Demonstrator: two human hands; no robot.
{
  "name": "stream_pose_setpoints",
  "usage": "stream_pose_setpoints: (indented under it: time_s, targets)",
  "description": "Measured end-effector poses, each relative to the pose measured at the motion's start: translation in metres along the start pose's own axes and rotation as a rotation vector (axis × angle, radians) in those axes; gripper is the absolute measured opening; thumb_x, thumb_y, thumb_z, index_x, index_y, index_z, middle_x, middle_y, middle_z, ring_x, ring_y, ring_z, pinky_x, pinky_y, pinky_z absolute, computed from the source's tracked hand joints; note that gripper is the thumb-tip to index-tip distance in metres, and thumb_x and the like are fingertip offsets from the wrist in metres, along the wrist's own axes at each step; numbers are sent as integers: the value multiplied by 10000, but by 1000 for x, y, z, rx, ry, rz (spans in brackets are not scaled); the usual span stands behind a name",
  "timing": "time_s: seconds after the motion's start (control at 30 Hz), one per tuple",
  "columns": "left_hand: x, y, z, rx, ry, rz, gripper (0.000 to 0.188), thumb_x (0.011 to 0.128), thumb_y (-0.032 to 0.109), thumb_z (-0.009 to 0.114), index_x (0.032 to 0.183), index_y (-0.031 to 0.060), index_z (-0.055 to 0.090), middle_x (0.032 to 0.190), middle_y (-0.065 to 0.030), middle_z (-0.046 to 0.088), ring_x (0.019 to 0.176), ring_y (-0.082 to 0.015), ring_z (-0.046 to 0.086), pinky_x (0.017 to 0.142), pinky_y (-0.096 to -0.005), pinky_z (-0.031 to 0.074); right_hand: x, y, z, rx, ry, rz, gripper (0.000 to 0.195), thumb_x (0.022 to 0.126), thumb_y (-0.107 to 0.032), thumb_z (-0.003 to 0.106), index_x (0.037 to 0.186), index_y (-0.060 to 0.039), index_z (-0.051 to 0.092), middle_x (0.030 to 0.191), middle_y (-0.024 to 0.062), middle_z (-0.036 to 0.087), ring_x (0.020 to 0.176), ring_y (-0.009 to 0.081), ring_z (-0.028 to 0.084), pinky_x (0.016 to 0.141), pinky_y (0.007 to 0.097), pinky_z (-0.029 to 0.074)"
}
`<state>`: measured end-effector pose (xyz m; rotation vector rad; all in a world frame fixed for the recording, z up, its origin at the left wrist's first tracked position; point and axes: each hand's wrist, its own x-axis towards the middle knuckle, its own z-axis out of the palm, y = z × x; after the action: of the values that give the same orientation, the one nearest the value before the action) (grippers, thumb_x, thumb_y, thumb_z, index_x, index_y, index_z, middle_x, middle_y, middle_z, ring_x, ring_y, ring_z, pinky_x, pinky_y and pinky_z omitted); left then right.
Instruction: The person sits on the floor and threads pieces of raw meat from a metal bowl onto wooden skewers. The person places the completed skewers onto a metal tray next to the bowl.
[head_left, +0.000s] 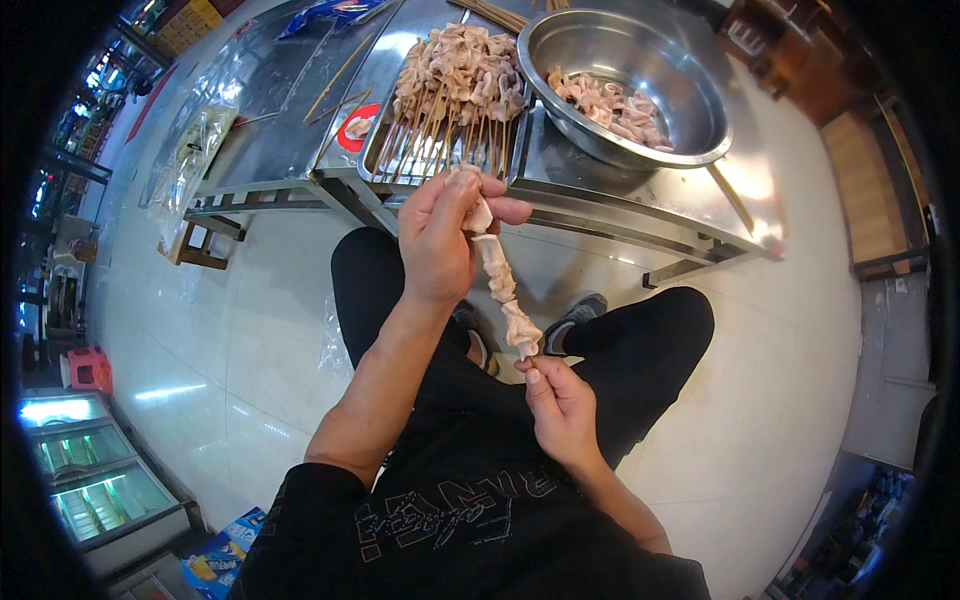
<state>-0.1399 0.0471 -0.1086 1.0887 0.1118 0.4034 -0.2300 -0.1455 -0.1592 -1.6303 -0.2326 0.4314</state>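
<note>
Between my hands a skewer of pale raw meat pieces (499, 274) slants over the floor. My left hand (446, 232) pinches a pale meat piece (478, 216) at the skewer's upper end. Lower down, my right hand (559, 405) grips the thin stick just below the threaded meat. Beyond my left hand, a metal tray (367, 161) holds a heap of meat skewers (465, 75), their bare stick ends pointing toward me. To its right stands a large steel bowl (694, 112) with loose meat pieces (611, 112) in it.
The steel table (600, 191) bears loose sticks (337, 79) at left, more at the back, and a red disc (346, 139). A clear plastic bag (199, 142) hangs over its left edge, near a wooden stool (199, 251). A stick (729, 196) lies beside the bowl.
</note>
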Motion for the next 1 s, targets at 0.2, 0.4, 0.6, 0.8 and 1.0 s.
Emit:
stream_pose_setpoints:
  time_s: [0.2,0.4,0.6,0.8,1.0]
  targets:
    - [-2,-5,2,-31,29,-7,243,904,195,414,891,-6,549,705,-159,654,666,-188,619,629,-272,449,1,4,0,157,-46,65,173,921,-131,510,1005,-2,589,649,-30,486,542,55,431,513,201,369]
    - [4,-2,-3,-84,-46,-101,228,897,188,435,971,-6,529,850,-166,666,778,-202,622,683,-279,445,7,-10,-3,424,-142,176,181,939,-140,473,992,9,561,565,-21,402,456,45,340,411,187,279]
    - [3,0,-4,16,-182,-9,306,888,191,471,1118,-11,473,1007,-183,638,897,-214,607,722,-293,443,8,-14,-9,548,-190,257,183,941,-135,454,997,7,554,547,-14,389,433,53,323,391,193,257]
    - [8,7,-10,-227,-224,-154,472,891,268,458,1252,-29,399,1118,-212,591,988,-254,586,836,-325,438,11,-17,-16,590,-224,270,208,946,-149,455,1032,9,559,573,-31,419,468,42,361,428,180,301]
    - [-13,-9,-17,17,-367,-173,478,899,293,465,1218,-63,448,1136,-232,576,1031,-276,566,921,-387,404,14,-22,-17,566,-200,242,201,950,-140,431,1012,13,546,549,-19,380,441,50,318,400,186,257]
